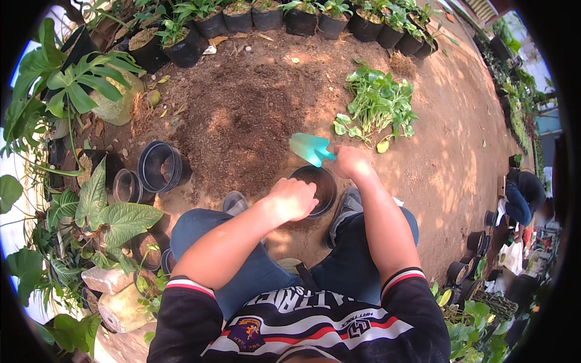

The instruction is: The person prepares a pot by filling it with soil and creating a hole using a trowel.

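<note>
My right hand [352, 161] is closed around the handle of a turquoise garden trowel [311, 149]. The trowel's blade points left, just above the far rim of a black plastic plant pot [326, 193]. That pot stands on the ground between my shoes, with some dark material inside. My left hand [294, 198] is over the pot's near left side with its fingers curled; whether it grips the rim is hidden. Beyond the pot, to the left, spreads a heap of dark loose soil [245, 118]. A bunch of leafy green seedlings [381, 102] lies on the ground at the far right.
Potted plants in black polybags [268, 18] line the far edge. Nested black pots [159, 167] and a clear plastic pot [127, 186] stand at left, near a large-leaved plant [86, 81]. Concrete blocks [109, 280] lie lower left. Another person [524, 195] crouches at far right.
</note>
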A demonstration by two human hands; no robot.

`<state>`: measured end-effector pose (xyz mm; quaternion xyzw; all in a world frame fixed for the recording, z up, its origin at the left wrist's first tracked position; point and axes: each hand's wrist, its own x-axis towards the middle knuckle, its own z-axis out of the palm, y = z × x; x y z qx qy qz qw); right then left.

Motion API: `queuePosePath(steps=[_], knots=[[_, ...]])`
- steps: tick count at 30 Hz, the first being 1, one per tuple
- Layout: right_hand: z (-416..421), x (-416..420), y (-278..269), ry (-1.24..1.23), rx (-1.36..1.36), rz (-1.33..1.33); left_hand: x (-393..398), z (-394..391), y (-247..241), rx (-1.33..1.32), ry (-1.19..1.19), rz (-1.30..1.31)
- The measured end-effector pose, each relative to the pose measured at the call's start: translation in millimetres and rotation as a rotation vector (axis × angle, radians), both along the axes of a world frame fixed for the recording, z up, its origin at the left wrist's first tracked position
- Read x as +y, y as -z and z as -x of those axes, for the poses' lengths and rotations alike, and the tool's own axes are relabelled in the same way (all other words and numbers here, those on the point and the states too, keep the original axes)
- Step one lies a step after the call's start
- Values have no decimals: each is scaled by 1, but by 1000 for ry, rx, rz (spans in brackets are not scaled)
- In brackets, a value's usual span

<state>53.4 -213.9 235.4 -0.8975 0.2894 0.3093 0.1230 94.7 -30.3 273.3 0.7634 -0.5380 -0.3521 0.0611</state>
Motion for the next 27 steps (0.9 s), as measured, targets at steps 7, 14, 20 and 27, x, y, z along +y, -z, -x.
queuePosePath(steps=[7,14,20,27], knots=[[10,10,38,2,-202,13,0,-1,-7,-156,-85,18],[-19,-7,72,-46,-113,120,-14,19,-19,-45,-470,587],[-126,34,150,-91,-71,45,-7,-8,-46,40,-681,1148],[-136,61,170,65,-140,-138,8,-23,-45,185,-699,1241]])
